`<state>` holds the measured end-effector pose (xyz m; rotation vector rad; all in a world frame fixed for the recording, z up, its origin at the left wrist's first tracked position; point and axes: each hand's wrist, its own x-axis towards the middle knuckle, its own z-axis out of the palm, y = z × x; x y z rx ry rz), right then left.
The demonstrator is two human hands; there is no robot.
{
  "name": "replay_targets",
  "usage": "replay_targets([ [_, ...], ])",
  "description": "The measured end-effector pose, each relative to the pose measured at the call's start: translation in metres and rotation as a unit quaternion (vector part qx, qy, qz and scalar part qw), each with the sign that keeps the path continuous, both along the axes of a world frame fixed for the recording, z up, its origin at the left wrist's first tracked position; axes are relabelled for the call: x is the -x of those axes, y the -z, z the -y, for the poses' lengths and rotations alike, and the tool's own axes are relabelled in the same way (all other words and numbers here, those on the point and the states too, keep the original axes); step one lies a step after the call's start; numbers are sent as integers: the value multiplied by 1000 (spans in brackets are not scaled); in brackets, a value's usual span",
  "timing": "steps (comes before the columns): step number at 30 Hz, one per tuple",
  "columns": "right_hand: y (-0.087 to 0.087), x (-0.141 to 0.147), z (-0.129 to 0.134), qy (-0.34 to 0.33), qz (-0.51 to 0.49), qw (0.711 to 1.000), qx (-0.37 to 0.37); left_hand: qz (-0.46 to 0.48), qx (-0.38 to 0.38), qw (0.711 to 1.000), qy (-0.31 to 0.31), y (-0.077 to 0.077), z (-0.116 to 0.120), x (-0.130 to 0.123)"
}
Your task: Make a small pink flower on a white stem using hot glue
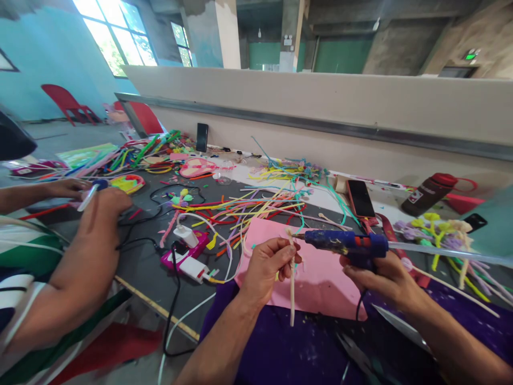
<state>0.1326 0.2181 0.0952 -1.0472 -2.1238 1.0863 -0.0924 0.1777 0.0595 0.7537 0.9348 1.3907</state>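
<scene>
From where I stand, the left hand [268, 267] has thumb and fingers pinched on a cream pipe cleaner [292, 307] above the pink foam sheet [328, 299], its long axis nearly upright. The right hand [380, 280] is closed round the grip of a blue hot glue gun [336, 241], whose nozzle points leftward at the stem's top, just above the pinching fingers, though I can't tell whether they touch. The red-lidded bottle [428, 193] carries pale lettering too blurred to read.
</scene>
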Motion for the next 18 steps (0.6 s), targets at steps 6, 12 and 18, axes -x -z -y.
replay_targets([
  [6,3,0,0,-1,6,1000,-20,-4,-1,1000,11,-2,1,0],
  [12,10,-5,-1,-29,9,1000,-5,2,1,1000,-2,0,1,0],
  [18,16,-6,-2,-44,-7,999,22,8,-4,1000,-1,0,0,0],
])
